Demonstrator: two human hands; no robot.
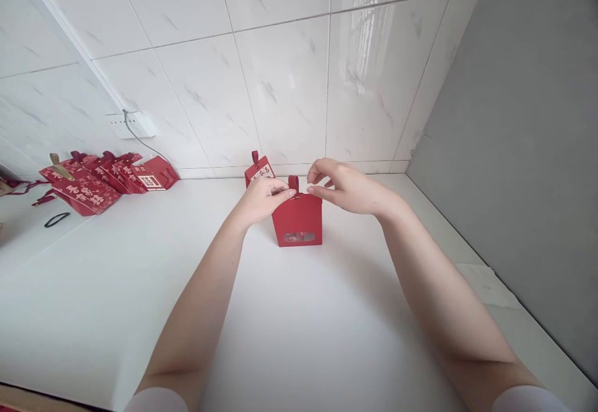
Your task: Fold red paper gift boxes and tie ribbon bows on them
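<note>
Desk [299, 331] carries a red box [299, 217], upright straight ahead, broad face this way, with no clear long axis, its top edge running side to side. At the upper right, the right hand [344, 186] arches with thumb and fingers apart, holding nothing visible. The left hand [262, 201] meets the upper left corner; whether it pinches, I cannot tell. Its thumb lies nearest the red loop [294, 182], which rises between both hands.

L hand [264, 200] on red box [299, 220], R hand [343, 186] nr.
</note>
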